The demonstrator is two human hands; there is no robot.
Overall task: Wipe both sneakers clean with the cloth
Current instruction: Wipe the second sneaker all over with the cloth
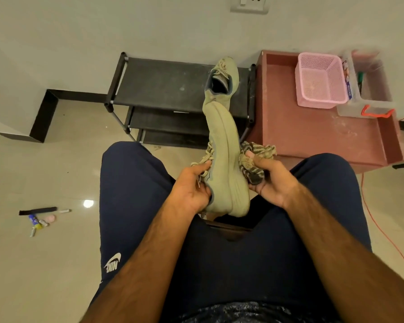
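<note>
Right grip (273,183) round crumpled striped cloth (252,165)

One olive sneaker (226,178) is held on its side, sole against the bunched striped cloth (252,166); the second sneaker (222,82) stands upright on the black rack (163,82), top shelf.

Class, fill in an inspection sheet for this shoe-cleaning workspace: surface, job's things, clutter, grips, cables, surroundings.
Surface: glossy tiled floor; the work happens above the lap.
Job's things: held sneaker, sole towards the camera; second sneaker on the black shoe rack; striped cloth at the held sole's edge.
Clutter: strap, marker and small tubes on the floor.
Grips: left grip holds the held sneaker's upper; right grip holds the striped cloth.
Cables: orange cable across the floor.
Surroundings: reddish tray with pink basket and clear box; wall socket.
</note>
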